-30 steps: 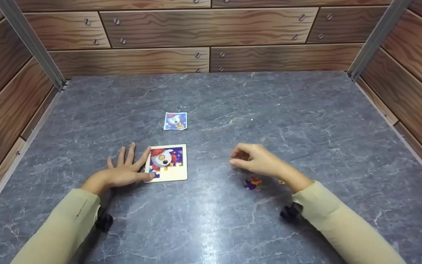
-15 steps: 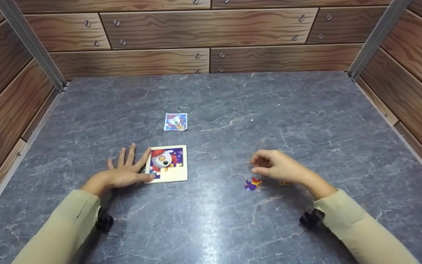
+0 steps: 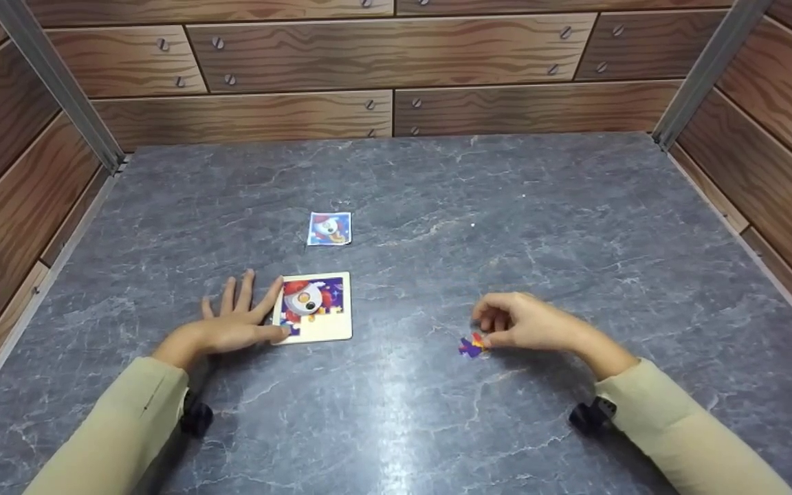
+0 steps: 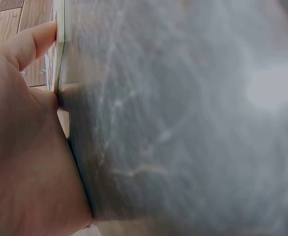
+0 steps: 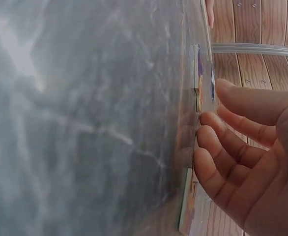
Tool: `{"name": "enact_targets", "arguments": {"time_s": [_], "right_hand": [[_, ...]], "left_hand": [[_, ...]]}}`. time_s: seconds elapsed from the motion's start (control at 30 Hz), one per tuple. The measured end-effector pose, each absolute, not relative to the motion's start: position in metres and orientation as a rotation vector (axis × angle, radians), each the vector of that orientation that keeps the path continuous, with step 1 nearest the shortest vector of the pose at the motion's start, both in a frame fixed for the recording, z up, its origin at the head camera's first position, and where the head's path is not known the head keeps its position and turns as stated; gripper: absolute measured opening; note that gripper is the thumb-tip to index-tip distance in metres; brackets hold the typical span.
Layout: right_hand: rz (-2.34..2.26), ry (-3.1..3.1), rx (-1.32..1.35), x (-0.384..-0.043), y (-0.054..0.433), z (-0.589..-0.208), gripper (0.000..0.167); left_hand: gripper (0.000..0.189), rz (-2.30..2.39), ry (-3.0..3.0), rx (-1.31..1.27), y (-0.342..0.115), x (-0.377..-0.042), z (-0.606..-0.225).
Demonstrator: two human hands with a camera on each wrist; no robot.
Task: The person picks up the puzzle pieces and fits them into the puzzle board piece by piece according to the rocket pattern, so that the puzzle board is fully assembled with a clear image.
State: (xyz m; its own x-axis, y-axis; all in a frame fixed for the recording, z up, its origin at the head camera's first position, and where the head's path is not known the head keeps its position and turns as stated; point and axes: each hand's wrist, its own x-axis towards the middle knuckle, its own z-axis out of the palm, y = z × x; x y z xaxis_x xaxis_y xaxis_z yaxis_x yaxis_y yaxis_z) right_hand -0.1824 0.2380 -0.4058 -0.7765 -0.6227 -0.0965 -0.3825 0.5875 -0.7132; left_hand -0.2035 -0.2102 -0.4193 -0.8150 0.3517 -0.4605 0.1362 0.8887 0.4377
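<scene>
In the head view my left hand [image 3: 231, 326] lies with fingers spread at the left edge of a square jigsaw puzzle board [image 3: 327, 328]. Its thumb rests on the lower left corner and its index finger touches the upper left. A partly filled picture of a white and red character covers the board's top; cream backing shows below. My right hand [image 3: 530, 323] is just right of a purple and orange puzzle piece [image 3: 470, 346], fingers bent, thumb apart from them. Another puzzle piece [image 5: 186, 202] shows beside the little finger side in the right wrist view; the hand hides it in the head view.
A small printed picture card [image 3: 330, 229] of the same character lies behind the board. Wood-patterned panels [image 3: 396, 55] wall the grey marbled table [image 3: 396, 179] at the back and both sides.
My right hand has moved right, then lowered toward the table beside the purple and orange puzzle piece. My left hand and the board have stayed in place.
</scene>
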Motion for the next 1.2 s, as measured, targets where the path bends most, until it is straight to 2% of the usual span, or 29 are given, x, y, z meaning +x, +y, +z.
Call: {"name": "enact_targets", "arguments": {"time_s": [0.17,0.47,1.2], "right_hand": [[-0.946,2.463,-0.861,-0.1831,0.2372,-0.4081,0.039],[-0.874,2.464,-0.904,-0.1857,0.2367,-0.4095,0.041],[-0.837,2.468,-0.951,-0.1892,0.2336,-0.4117,0.028]], "left_hand": [[0.093,0.530,2.508,0.360,-0.2104,-0.2038,-0.4192],[0.093,0.516,2.517,0.348,-0.2106,-0.2034,-0.4192],[0.091,0.512,2.518,0.367,-0.2106,-0.2036,-0.4204]]}}
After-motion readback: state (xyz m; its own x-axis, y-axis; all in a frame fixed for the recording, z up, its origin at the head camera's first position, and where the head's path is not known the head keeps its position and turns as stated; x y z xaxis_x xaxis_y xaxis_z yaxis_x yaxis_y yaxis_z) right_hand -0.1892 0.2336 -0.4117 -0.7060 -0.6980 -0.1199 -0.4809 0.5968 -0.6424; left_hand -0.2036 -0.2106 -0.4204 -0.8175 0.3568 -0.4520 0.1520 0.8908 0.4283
